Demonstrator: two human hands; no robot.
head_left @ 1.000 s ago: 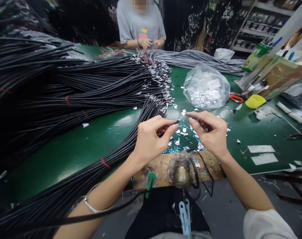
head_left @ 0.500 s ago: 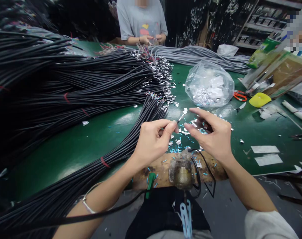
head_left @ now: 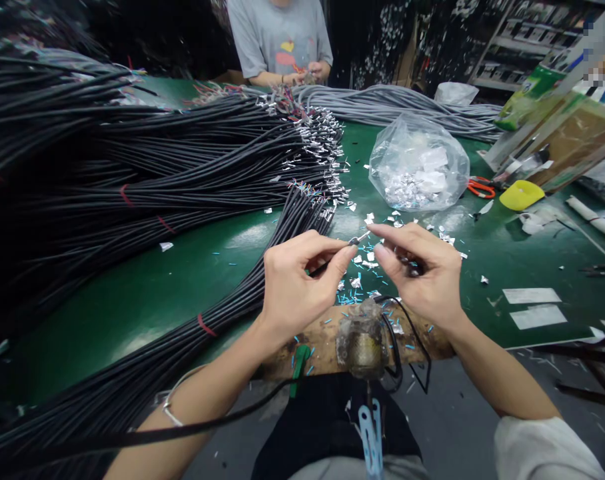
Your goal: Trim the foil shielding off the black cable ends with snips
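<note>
My left hand (head_left: 295, 283) pinches the stripped end of a thin black cable (head_left: 353, 240) between thumb and forefinger, holding it just above the green table (head_left: 147, 300). The cable runs back under my left wrist toward my lap. My right hand (head_left: 422, 273) is right beside that tip, forefinger stretched out and touching it, while its curled fingers hold a small dark object that I cannot make out. Blue and silver scraps (head_left: 362, 267) lie on the table under both hands.
Large bundles of black cables (head_left: 157, 173) cover the left of the table. A clear bag of foil scraps (head_left: 417, 167) stands behind my hands. A taped fixture on a wooden block (head_left: 365, 340) sits at the near edge. Across the table a person (head_left: 280, 40) handles grey cables (head_left: 397, 110). Orange scissors (head_left: 481, 189) and a yellow dish (head_left: 521, 195) lie right.
My right hand opened and drew back from the cable tip half a second ago, then closed in on it again. My left hand kept its pinch and stayed nearly still.
</note>
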